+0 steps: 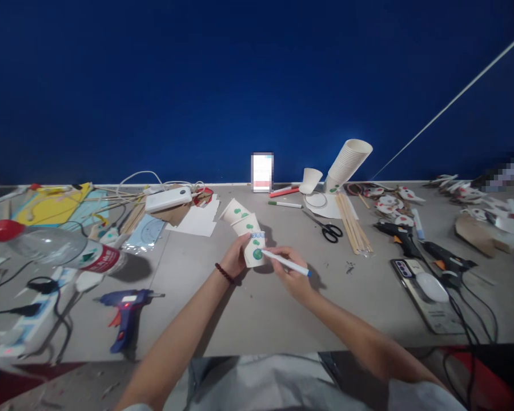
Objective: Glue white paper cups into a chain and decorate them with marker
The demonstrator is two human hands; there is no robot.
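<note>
My left hand (235, 258) is closed around the side of a white paper cup (252, 260) printed with green marks. Blue curled lines run along the cup's top edge. In my right hand (292, 273) is a white marker (290, 263) with a blue end, its tip at or very near the cup's right side; whether it touches, I cannot tell. Just behind the held cup, two more paper cups with green prints, a nearer one (243, 224) and a farther one (232, 210), lie tilted and overlapping.
Scissors (330, 230), wooden sticks (352, 225), a green-capped marker (285, 204) and a tall cup stack (348, 162) are to the right. A blue glue gun (126, 314), a bottle (68, 248) and a power strip (38, 314) are left. A phone (428, 302) lies right, near cables.
</note>
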